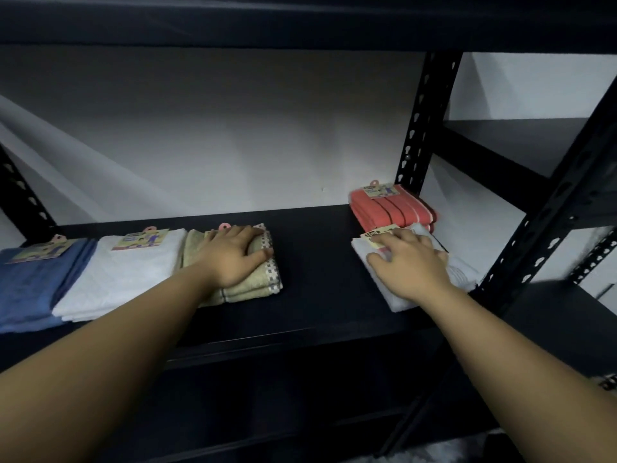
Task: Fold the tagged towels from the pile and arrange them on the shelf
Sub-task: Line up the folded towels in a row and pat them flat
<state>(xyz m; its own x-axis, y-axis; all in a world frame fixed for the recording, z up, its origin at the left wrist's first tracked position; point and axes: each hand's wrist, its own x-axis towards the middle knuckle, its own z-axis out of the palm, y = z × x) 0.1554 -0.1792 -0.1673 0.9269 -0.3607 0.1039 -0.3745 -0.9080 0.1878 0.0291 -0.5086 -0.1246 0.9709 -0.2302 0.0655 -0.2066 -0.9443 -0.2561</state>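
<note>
Five folded tagged towels sit on the dark shelf point(317, 248); blue towel point(30, 282), white towel point(127, 272) and green towel point(240, 289) packed edge to edge at left; coral towel point(390, 208) at the back right, grey towel point(400, 295) just in front of it, touching or nearly so. Left hand point(230, 255) lies palm-down on the green towel, fingers loosely bent over the top, thumb at the right edge; pressing, not clearly gripping. Right hand point(410, 265) flat on the grey towel, fingers spread, part over its paper tag point(372, 238); holding nothing. The pile is out of view.

Risks, as I judge them: sliding the green towel could make its stacked layers shear and fan open at the front; a push left could ruck the white towel; the right palm could crease or tear the tag; the grey towel sits askew near the shelf's front right corner, so a nudge outward could drop it; a push back could shove the coral towel out of line.
</note>
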